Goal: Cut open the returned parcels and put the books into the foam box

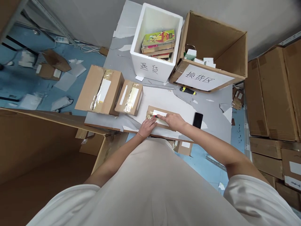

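Note:
A small taped cardboard box (pixel 166 125) with a white label lies near the front edge of the table. My left hand (pixel 147 126) rests on the box's left end, fingers stretched out over the tape. My right hand (pixel 172 121) is closed around a small red and black tool (pixel 155 116), its index finger pointing along it. The tool's tip meets the taped top by the label; most of it is hidden in the hand, so its kind is unclear. To the left stand a medium taped box (pixel 129 97) and a larger taped box (pixel 100 91).
Behind are a white foam bin (pixel 150 67) of books and a large open carton (pixel 209 75) with small boxes. A yellow-black utility knife (pixel 187 91) and a phone (pixel 198 120) lie on the table (pixel 211 106). Stacked cartons (pixel 270 94) stand right, an open carton (pixel 47 141) left.

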`<state>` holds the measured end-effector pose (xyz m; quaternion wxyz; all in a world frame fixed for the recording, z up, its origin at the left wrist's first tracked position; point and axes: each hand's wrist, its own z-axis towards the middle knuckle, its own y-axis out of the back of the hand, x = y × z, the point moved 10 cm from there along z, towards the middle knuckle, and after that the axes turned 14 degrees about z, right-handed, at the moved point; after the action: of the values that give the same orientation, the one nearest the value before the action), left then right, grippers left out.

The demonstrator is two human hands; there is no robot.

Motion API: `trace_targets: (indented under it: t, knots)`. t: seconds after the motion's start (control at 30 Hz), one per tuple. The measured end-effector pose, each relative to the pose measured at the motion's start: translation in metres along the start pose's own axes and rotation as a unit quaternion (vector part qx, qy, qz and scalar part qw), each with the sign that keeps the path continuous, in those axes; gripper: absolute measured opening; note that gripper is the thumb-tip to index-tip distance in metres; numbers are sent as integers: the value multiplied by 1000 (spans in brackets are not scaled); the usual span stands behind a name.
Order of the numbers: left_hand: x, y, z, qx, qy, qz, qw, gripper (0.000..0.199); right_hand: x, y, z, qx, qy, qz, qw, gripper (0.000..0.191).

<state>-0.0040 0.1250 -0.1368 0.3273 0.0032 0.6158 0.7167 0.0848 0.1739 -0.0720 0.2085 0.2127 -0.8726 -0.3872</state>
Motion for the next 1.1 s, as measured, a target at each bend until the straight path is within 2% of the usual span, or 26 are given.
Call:
trace_targets:
  t: [0.2,0.43,0.57,0.63,0.7,0.77,0.8,0.9,0.97,1.03,1.1]
  knots:
    - [4,-4,-3,4,15,-21,1000,26,-26,-14,-27,7,-20,-5,1000,67]
    - [5,-8,-1,19,23,3,1000,26,-96,-38,-96,-11,-92,11,996,79]
    - [3,-7,1,14,18,23,999,26,-126,-55,-125,-12,-109,16,994,87]
    - [2,-5,4,16,19,31,999,25,-137,-64,-138,-24,-113,46,992,82]
    - [-1,0,7,21,20,41,999,23,-147,-75,-149,-63,-115,125,983,69]
    - [-4,5,12,33,16,50,998,22,-156,-88,-156,-129,-129,258,949,58]
    - [-5,8,15,41,13,56,998,21,-160,-96,-157,-163,-142,337,916,56]
    - [-8,16,27,68,-3,74,995,25,-162,-128,-146,-231,-182,547,784,63]
    - [-8,19,36,86,-16,80,993,30,-154,-143,-131,-250,-182,634,709,69]
    - [-8,20,46,104,-28,83,991,36,-146,-148,-117,-259,-170,683,662,71]
    - [-8,18,55,120,-35,95,988,39,-142,-149,-108,-261,-157,714,630,71]
